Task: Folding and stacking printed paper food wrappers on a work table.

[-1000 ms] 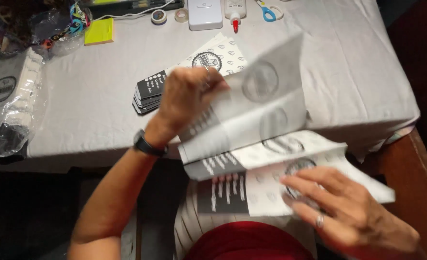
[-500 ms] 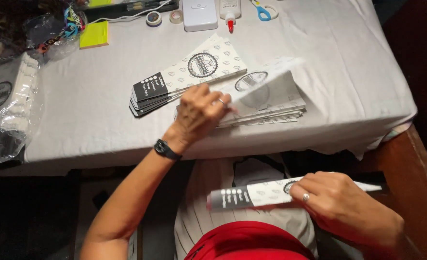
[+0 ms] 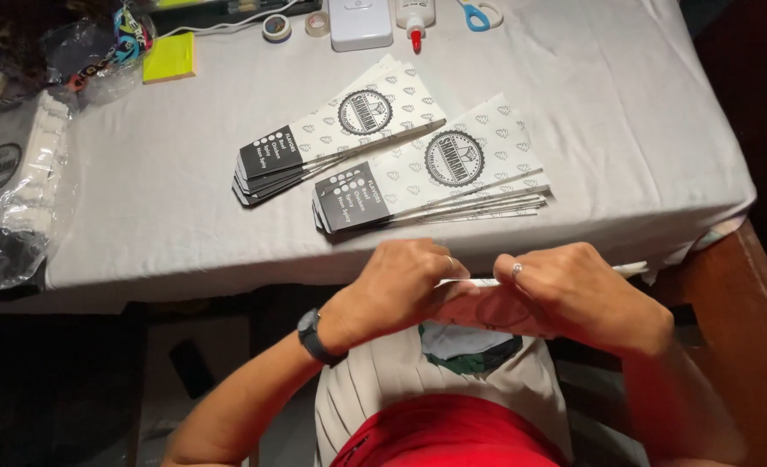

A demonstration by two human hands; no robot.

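Both hands close together over the lap: the left hand point(image 3: 401, 290) and the right hand point(image 3: 574, 294) share one grip, fingers pinched shut on a flat white printed paper sleeve point(image 3: 630, 269), which lies edge-on between them just below the edge of the tabletop point(image 3: 141, 216). Most of the sleeve is hidden under the knuckles; only a thin white end pokes out past the right hand.

On the grey cloth just beyond the hands lies a fanned stack of long white patterned sleeves with black ends and a round emblem point(image 3: 439, 169), and a second like stack point(image 3: 340, 130) just beside it, farther back and to the left. Along the far edge sit a white box point(image 3: 360, 22), a glue bottle with a red tip point(image 3: 415, 19), blue-handled scissors point(image 3: 477, 13), tape rolls point(image 3: 277, 27) and a yellow note pad point(image 3: 169, 58).

Judging from this hold, the sleeve could crease or bend crooked if the thumbs press unevenly, and since it hangs over the lap, a loosened pinch would likely drop it to the floor.
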